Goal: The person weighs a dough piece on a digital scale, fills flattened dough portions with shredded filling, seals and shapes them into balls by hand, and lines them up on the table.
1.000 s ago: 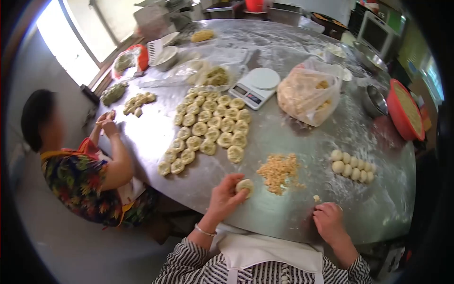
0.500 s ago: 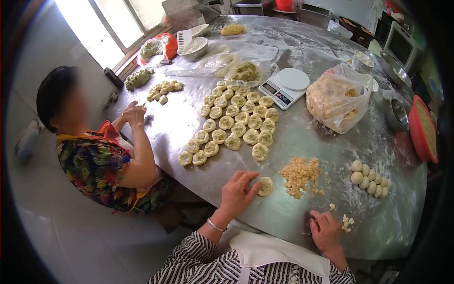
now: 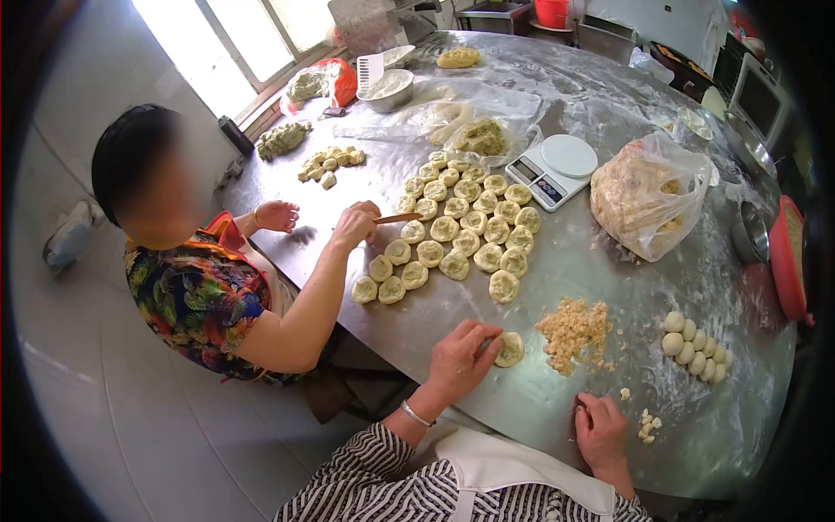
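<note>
My left hand (image 3: 461,361) is at the table's near edge, its thumb and curled forefinger against the left rim of a flat dough round (image 3: 509,350). My right hand (image 3: 602,428) rests on the metal near the edge, loosely bent, thumb and forefinger apart, with nothing visible between them. Small dough bits (image 3: 648,425) lie beside it. Between and beyond my hands is a heap of orange-brown crumbly filling (image 3: 574,335). Two rows of dough balls (image 3: 698,348) sit to the right. Beyond my left hand several filled dough rounds (image 3: 465,228) stand close together.
At the left, a co-worker (image 3: 209,278) reaches over the table (image 3: 557,418) with a thin wooden tool (image 3: 397,218). A scale (image 3: 553,170), a bag of filling (image 3: 648,196), a metal bowl (image 3: 749,232) and a red basin (image 3: 787,261) stand farther back.
The co-worker's hands have parted, and one now extends toward the dough rounds with the tool. My view has shifted left. The dough round is down on the table at my left fingertips.
</note>
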`<state>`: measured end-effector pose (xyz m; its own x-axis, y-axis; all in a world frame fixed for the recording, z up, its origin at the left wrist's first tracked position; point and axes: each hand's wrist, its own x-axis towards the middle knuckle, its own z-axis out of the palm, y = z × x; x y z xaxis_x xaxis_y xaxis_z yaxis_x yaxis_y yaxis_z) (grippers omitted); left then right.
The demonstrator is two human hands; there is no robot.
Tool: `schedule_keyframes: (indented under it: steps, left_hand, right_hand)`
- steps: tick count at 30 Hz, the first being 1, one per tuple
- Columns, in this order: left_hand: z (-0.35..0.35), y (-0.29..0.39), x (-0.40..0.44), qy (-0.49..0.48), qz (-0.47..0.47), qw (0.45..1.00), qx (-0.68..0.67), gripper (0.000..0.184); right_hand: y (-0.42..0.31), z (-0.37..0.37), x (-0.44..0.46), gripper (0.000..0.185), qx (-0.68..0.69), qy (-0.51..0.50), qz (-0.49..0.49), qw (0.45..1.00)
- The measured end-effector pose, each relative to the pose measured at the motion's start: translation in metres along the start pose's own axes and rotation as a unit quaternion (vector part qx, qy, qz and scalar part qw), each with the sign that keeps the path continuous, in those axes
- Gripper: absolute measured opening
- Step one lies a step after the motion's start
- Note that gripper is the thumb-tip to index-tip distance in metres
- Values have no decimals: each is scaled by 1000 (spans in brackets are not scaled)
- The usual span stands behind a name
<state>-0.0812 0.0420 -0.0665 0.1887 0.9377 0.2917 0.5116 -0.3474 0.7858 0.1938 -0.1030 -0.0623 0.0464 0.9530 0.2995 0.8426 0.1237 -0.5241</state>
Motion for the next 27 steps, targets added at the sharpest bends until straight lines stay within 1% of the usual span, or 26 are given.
schedule_keyframes:
  steps: [4,7,10,22,27]
  left_hand:
    - [0,6,2,4,-3,1000,-21,16]
    - [-1,9,2,-4,-12,1000,-15,16]
    - [-1,6,3,-8,2,1000,-3,15]
    - [0,1,1,-10,4,1000,17,16]
    - [0,3,2,-6,5,1000,9,16]
  right_hand:
    - [-5,-5,1,25,-17,-1,4,1000]
    - [-2,-4,0,26,-10,-3,5,1000]
    - [-2,-4,0,26,-14,-11,6,1000]
    - [3,2,1,25,-3,11,-8,1000]
    - [5,4,-2,25,17,8,14,1000]
